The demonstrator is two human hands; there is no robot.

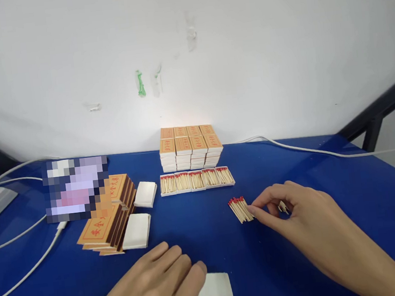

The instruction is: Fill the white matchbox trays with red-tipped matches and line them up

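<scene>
My left hand (156,285) is at the bottom centre, its fingers bent. Between its index finger and thumb is the left edge of a white matchbox tray (215,293); the thumb is mostly hidden. To the right, the thumb and index finger of my right hand (298,217) pinch at the edge of a small bunch of red-tipped matches (239,209) on the table. Pale match ends (283,207) show beneath its curled fingers. Behind the bunch, a row of matchbox trays filled with matches (197,180) lies side by side.
Stacked orange matchboxes (190,145) stand by the wall. At left are flat orange matchbox sleeves (102,225), white trays (136,231) (145,194) and a blurred phone (80,185). White cables (36,268) cross the blue table (314,168); a black metal bar (375,111) is at right.
</scene>
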